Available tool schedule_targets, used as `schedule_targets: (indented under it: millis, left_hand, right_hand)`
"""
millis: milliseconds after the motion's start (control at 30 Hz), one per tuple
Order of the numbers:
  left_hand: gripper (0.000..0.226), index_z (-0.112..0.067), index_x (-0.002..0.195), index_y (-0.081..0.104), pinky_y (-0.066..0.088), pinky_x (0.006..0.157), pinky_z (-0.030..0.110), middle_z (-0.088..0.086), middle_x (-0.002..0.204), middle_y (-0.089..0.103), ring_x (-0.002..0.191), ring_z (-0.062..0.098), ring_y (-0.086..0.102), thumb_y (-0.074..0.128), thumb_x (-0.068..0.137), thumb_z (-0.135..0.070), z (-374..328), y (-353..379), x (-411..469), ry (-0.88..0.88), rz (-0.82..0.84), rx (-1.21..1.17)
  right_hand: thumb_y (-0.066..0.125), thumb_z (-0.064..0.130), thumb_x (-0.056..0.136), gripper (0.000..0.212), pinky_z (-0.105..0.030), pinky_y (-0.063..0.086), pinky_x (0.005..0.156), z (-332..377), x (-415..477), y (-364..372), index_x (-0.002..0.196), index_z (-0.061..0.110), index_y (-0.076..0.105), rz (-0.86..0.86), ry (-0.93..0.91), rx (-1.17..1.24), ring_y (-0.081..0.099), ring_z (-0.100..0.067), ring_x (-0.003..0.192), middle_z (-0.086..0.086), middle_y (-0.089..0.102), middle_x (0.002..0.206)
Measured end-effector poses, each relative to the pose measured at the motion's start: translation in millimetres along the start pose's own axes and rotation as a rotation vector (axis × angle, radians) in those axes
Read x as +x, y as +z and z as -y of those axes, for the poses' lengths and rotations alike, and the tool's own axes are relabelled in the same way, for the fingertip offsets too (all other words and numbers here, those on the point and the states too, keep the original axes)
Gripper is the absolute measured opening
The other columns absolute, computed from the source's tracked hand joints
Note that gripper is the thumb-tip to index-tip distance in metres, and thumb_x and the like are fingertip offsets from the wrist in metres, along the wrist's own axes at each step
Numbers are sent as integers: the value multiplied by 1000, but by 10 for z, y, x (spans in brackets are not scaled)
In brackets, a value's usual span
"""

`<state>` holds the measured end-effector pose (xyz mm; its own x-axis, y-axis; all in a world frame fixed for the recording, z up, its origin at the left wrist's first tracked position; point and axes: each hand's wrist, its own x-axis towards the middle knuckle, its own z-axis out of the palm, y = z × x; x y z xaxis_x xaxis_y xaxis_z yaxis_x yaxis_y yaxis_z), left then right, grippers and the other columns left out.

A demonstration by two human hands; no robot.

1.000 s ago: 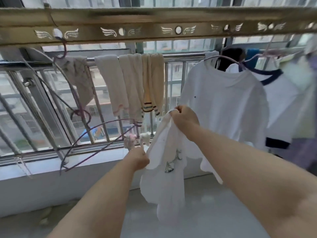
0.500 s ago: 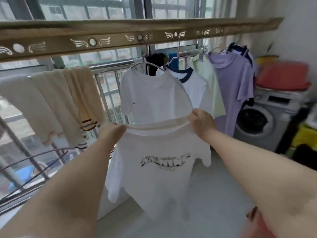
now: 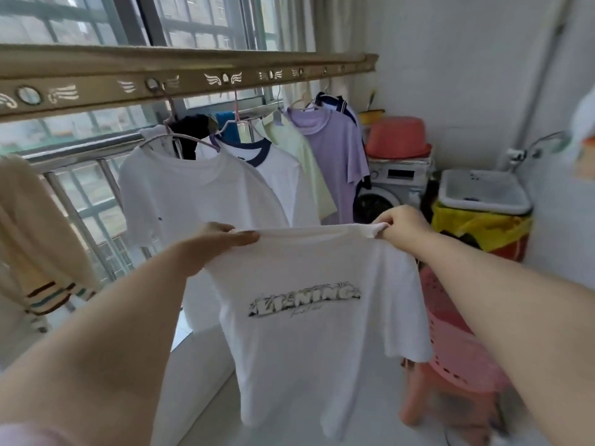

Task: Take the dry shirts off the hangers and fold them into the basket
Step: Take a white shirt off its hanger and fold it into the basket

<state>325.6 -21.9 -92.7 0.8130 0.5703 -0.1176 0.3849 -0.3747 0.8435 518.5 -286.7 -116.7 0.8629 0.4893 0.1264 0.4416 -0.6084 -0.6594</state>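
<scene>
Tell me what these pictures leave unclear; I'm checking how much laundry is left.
- Pink perforated plastic basket, head view: inside hidden by the right forearm and held white printed t-shirt.
- Dark garment and blue garment: covered by hanging white shirts, type unclear.
- Printed lettering: blurred.

We hold the shirt (image 3: 309,304) up front-centre, left hand (image 3: 222,241) and right hand (image 3: 402,225) at its shoulders. Behind it, hung shirts (image 3: 199,188) run L-to-R under the rail (image 3: 193,78). Basket (image 3: 460,342) sits lower R; washer (image 3: 392,185) behind.
</scene>
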Motion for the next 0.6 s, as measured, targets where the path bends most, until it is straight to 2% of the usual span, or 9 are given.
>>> schedule_targets:
  millis: [100,133,200,267,300,367,433,533,600]
  left_hand:
    - [97,-6,100,69,59,75,40,13,92,74,82,29,71,89,20,-57,-56,31,121,-3,295,86]
    - [95,-8,102,69,58,76,38,12,95,74,86,29,72,91,21,-53,-84,54,158,-6,367,123]
    - [72,-10,102,70,57,85,40,11,98,74,91,29,71,91,39,-39,-111,115,228,9,429,217]
    - [40,-8,92,70,55,88,39,8,93,72,89,27,68,85,61,-29,-102,170,318,60,351,292]
    - [32,-7,84,68,53,84,37,6,86,68,84,25,64,82,65,-30,-87,198,364,99,292,303]
    - [30,-10,73,61,44,73,34,7,76,59,74,22,55,77,69,-36,-102,275,437,182,240,244]
    - [26,-10,73,59,37,68,32,8,73,55,70,21,51,73,76,-31,-153,383,497,238,230,139]
    - [25,-11,73,53,33,60,28,6,69,47,64,19,45,72,82,-24,-237,554,576,275,170,82]
    - [28,-12,73,53,35,55,25,4,67,48,60,16,46,76,79,-26,-284,662,594,286,176,69]
  right_hand:
    - [49,20,97,25,-26,30,50,-186,-78,-7,101,13,72,-216,151,71,48,-16,61,-7,62,85]
    - [45,22,99,27,-25,29,49,-246,-105,-6,105,14,70,-261,200,122,46,-16,61,-6,60,84]
    - [40,22,100,28,-25,30,50,-331,-156,-7,109,15,65,-335,278,215,47,-19,68,-6,57,89]
    - [38,24,100,27,-25,31,51,-378,-212,-30,107,16,63,-391,308,239,48,-19,68,-6,57,89]
    - [38,26,100,26,-25,31,51,-395,-247,-52,104,16,62,-408,303,225,48,-19,68,-5,57,87]
    - [40,32,99,29,-26,30,52,-438,-318,-130,93,14,62,-403,281,169,49,-22,70,-3,55,77]
    - [45,42,96,36,-29,29,56,-490,-388,-235,81,13,59,-368,275,95,48,-23,67,-2,51,69]
    - [53,53,89,44,-31,23,55,-543,-481,-401,61,20,43,-357,305,8,42,-20,58,1,41,59]
    - [53,55,88,47,-31,26,54,-569,-535,-495,60,19,45,-376,332,-16,44,-19,57,2,45,59]
